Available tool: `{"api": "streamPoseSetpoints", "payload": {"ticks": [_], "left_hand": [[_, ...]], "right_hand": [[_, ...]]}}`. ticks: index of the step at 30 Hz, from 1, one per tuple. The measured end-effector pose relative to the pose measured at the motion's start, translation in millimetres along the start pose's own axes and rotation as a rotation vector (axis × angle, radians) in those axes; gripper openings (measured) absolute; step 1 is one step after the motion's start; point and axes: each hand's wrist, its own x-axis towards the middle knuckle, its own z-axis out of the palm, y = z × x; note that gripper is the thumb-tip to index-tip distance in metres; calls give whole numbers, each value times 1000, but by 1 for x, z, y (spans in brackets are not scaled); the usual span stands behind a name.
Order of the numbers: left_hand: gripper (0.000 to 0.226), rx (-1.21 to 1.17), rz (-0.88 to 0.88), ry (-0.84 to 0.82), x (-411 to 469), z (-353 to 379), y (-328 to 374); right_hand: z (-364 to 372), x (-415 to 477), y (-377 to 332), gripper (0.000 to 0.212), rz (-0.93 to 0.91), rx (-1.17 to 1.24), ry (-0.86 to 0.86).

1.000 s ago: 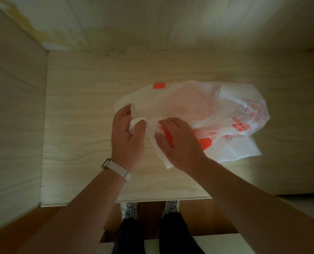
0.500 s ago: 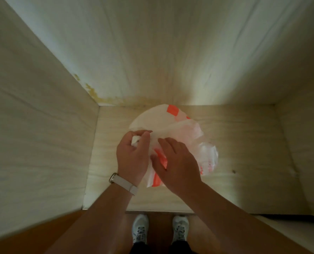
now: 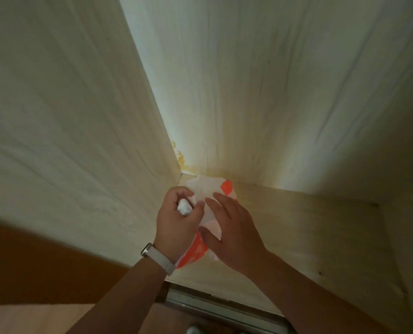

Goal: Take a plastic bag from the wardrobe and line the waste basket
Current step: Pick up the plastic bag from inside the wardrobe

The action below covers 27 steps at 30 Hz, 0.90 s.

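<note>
**Bag bunched in both hands, low in the wardrobe corner**

- Location: the plastic bag [image 3: 206,190] is inside the wardrobe [image 3: 309,237], held just over its pale wood floor and close to the back left corner. A yellowish stain [image 3: 180,157] marks that corner seam. Waste basket not in view.
- Left hand [image 3: 176,220]: fingers curled tight round a twisted white wad of the bag, which pokes out between thumb and forefinger. A pale wristband [image 3: 158,257] sits on that wrist.
- Right hand [image 3: 234,235]: fingers nearly straight and a little spread, laid across the bag's near side, thumb against the film. No curled grip shows; it reads as pressing, not pinching.
- Why held so (judgement): thin film balloons and slips. One fist anchors a gathered end while the flat hand squeezes the loose body down. That gives a compact bundle, easy to carry out past the door track [image 3: 224,307] at the wardrobe's front edge.
- Bag's look: thin, crinkled, translucent white with bright orange patches, one at the far top edge and a larger one hanging below the left wrist. Print too blurred to read. Soft, with no shape of its own, and it looks empty.
- Stage (judgement): bag in hand but not yet out of the wardrobe; lining not begun.
</note>
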Motion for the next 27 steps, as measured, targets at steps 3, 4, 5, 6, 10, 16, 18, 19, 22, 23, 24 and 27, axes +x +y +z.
{"api": "streamPoseSetpoints", "payload": {"ticks": [3, 4, 5, 6, 10, 16, 18, 19, 22, 23, 24, 27], "left_hand": [[14, 85, 66, 3, -5, -31, 5], [14, 111, 73, 16, -7, -41, 7], [14, 134, 76, 32, -8, -50, 8], [16, 150, 73, 47, -10, -59, 9], [27, 165, 0, 99, -12, -90, 11], [26, 243, 11, 79, -19, -121, 8], [25, 254, 20, 62, -25, -129, 12], [21, 263, 20, 52, -28, -132, 15], [17, 258, 23, 30, -37, -142, 28], [17, 262, 39, 23, -40, -145, 34], [17, 272, 59, 22, -43, -148, 40], [14, 251, 94, 56, -56, -155, 56]], "right_hand": [[-1, 3, -25, 59, -56, 25, -43], [-1, 5, -33, 60, -70, 27, -59], [-1, 6, -40, 60, -83, 27, -72], [-1, 7, -47, 61, -93, 27, -81], [5, 7, -66, 59, -134, 0, -107], [7, 6, -87, 61, -163, -13, -160], [5, 4, -96, 66, -162, -4, -182], [2, 3, -100, 71, -157, 3, -205], [-6, 1, -111, 79, -154, 51, -247], [-9, 1, -114, 79, -166, 59, -256], [-12, 0, -116, 79, -185, 63, -267], [-26, -2, -122, 68, -231, 87, -314]]}}
